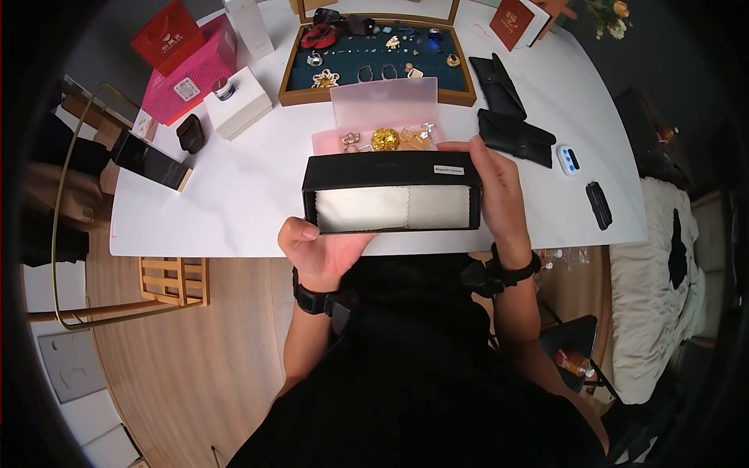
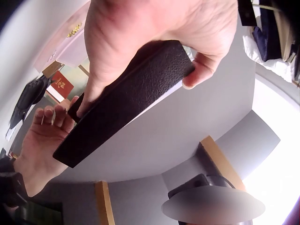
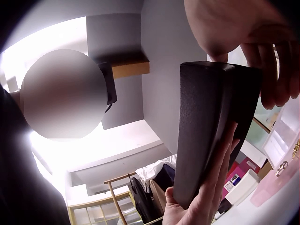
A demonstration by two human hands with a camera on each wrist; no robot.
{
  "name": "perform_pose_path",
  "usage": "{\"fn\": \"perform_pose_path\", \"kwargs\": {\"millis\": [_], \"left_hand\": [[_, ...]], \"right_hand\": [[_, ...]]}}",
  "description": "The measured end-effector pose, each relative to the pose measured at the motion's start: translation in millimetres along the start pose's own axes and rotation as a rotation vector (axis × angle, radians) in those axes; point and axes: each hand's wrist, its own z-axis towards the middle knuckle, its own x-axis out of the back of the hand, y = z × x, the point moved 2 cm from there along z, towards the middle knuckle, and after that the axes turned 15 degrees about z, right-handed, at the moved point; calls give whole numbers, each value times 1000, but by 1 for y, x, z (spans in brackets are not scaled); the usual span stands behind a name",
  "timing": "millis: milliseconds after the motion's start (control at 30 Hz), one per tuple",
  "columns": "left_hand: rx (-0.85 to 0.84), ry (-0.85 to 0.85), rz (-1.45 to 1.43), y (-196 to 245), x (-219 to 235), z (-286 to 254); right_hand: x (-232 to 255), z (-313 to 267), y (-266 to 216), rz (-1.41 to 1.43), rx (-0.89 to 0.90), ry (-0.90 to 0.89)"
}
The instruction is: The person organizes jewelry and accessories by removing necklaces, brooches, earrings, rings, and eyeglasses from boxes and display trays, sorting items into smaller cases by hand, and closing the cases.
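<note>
A long black glasses box (image 1: 381, 171) with a small white label is held above the near edge of the table, its open side facing the head camera. Folded pale cloth (image 1: 363, 207) with zigzag edges fills it. My left hand (image 1: 326, 251) grips the lower left part, thumb on the front edge and fingers beneath. In the left wrist view that thumb and the fingers clasp the dark box (image 2: 136, 93) from both sides. At the right end, my right hand (image 1: 502, 193) touches the upper corner. Its fingers look loosely extended in the left wrist view.
Behind the box lies an open pink case (image 1: 384, 101) of jewellery. Farther back stands a wooden jewellery display tray (image 1: 378, 95). Black pouches (image 1: 515, 137) and a white remote-like device (image 1: 569, 161) lie right; a white box (image 1: 238, 105), red bag (image 1: 168, 37) and black box (image 1: 150, 161) left.
</note>
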Motion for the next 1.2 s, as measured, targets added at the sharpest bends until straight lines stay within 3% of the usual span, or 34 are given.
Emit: {"fn": "perform_pose_path", "kwargs": {"millis": [100, 533, 600, 667, 733, 800, 867, 900, 933, 1000, 1067, 1200], "left_hand": [[5, -106, -150, -2, 7, 1], [-34, -176, -103, -2, 2, 3], [-101, -90, -33, 0, -2, 6], [-123, -58, 31, 3, -9, 8], [-63, 66, 136, 6, -9, 10], [-43, 43, 128, 10, -2, 8], [66, 136, 466, 13, 8, 6], [48, 162, 445, 17, 2, 7], [49, 161, 443, 17, -3, 8], [26, 325, 724, 18, -7, 8], [-20, 336, 768, 13, 1, 9], [-14, 458, 981, 12, 5, 4]], "right_hand": [[-1, -1, -1, 21, -37, 12], [0, -3, 5, 18, 67, -12], [-1, -12, 0, -14, -42, 11], [-2, -13, 9, 151, -47, -34], [-4, -15, 16, 155, 2, -49], [-2, -16, 19, 153, 19, -31], [2, -18, 22, 209, 24, -11], [2, -19, 21, 203, 26, -9], [2, -21, 19, 78, 82, 26], [0, -22, 17, -46, 137, 60], [-5, -23, 8, -423, 409, 88], [-12, -27, 5, -645, 522, 50]]}}
